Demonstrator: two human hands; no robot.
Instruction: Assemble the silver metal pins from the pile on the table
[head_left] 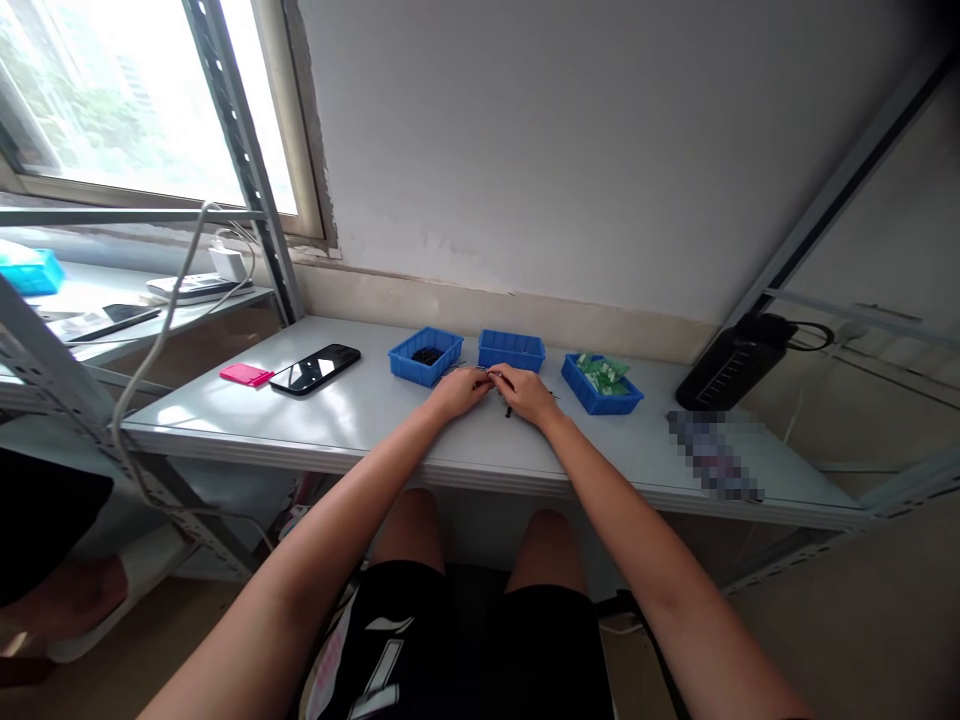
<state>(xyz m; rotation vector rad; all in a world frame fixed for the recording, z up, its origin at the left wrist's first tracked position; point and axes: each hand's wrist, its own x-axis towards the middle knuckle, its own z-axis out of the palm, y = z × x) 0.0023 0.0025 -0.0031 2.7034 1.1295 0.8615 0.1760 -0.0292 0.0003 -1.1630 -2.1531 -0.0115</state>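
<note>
My left hand (460,391) and my right hand (523,394) meet over the middle of the grey table (360,420). The fingertips of both are pinched together around something small, too small to make out. Beneath my right hand, a small black piece (509,411) lies on the tabletop. Just behind my hands are a blue bin holding small black parts (427,355) and a second blue bin (511,350), whose inside is mostly hidden. To the right stands a blue bin (604,402) filled with green-and-white packets (602,373).
A black phone (315,369) and a pink flat object (246,374) lie at the left. On the right are a black bottle (731,362) and a blurred-out item (712,455). Metal shelf posts frame the table, and a white cable (161,340) hangs at the left.
</note>
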